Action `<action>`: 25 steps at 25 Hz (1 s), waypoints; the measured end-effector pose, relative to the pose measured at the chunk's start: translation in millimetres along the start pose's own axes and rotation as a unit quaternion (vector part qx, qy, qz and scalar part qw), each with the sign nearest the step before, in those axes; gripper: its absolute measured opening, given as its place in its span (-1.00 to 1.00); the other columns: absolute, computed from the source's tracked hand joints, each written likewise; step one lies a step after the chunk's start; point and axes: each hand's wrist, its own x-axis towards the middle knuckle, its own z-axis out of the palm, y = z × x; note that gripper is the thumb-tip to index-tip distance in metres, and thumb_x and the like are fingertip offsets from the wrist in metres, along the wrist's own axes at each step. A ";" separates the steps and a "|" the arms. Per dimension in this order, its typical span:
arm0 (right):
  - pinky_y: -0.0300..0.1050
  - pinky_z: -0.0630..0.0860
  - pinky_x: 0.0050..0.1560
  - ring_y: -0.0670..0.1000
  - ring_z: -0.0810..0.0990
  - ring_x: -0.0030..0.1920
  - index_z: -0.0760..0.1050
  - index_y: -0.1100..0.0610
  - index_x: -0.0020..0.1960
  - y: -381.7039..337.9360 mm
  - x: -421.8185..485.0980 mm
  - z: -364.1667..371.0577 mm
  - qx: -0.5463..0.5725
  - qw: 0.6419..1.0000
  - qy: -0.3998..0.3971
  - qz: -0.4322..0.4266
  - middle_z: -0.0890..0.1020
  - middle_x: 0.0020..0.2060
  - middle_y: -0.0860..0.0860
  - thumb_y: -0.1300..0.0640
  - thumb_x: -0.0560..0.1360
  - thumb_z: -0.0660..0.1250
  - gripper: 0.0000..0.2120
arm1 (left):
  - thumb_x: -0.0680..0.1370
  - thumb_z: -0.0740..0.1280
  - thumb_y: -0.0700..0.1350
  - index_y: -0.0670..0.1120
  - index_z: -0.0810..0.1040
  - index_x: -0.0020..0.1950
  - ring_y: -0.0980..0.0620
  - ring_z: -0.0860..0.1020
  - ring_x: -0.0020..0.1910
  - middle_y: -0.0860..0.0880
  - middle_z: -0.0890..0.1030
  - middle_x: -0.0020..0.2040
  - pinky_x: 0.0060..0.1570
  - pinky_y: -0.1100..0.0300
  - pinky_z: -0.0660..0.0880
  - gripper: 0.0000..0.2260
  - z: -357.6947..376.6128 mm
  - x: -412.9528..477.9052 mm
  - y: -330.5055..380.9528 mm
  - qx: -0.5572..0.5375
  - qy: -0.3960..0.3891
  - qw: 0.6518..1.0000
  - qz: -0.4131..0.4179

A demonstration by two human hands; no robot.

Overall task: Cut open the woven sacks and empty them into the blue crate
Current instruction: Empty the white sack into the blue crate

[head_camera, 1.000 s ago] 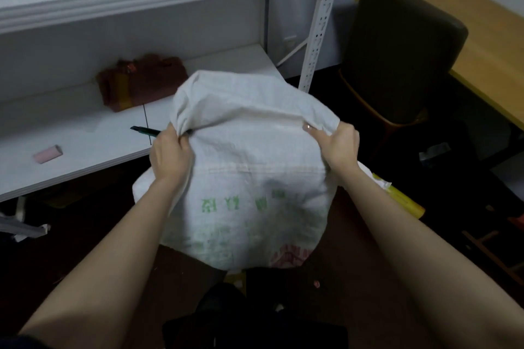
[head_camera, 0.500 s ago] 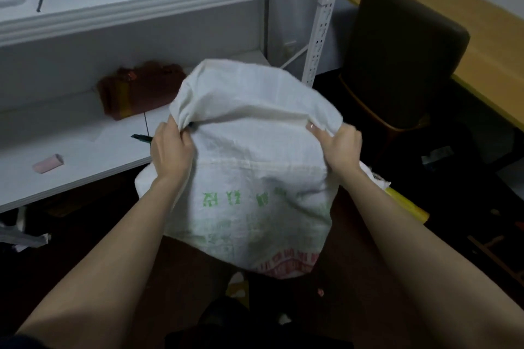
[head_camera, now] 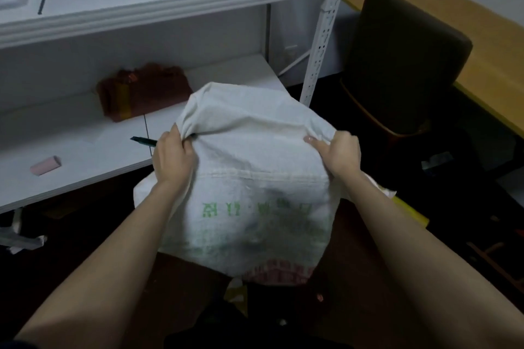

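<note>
You are gripping the white woven sack (head_camera: 263, 198) with both hands, held up before you: your left hand (head_camera: 173, 162) is closed on a bunched fold at its upper left, your right hand (head_camera: 337, 153) clenched on its upper right, likely to tip its lower, printed end downward. Beyond, a dark pen-like tool (head_camera: 143, 140) is lying on the white shelf (head_camera: 85, 150). No blue crate is showing.
</note>
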 end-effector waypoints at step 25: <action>-0.05 0.35 -0.05 0.25 0.51 0.16 0.47 0.34 0.23 145.7 -28.1 -4.1 -0.158 0.941 -0.180 0.240 0.52 0.21 0.27 -0.25 0.52 0.19 -0.34 | 0.58 0.21 -0.16 -0.19 0.19 0.41 -0.27 0.48 0.16 -0.28 0.50 0.22 0.00 0.11 0.38 -0.58 70.7 -104.6 26.0 -0.111 -0.405 0.907 0.046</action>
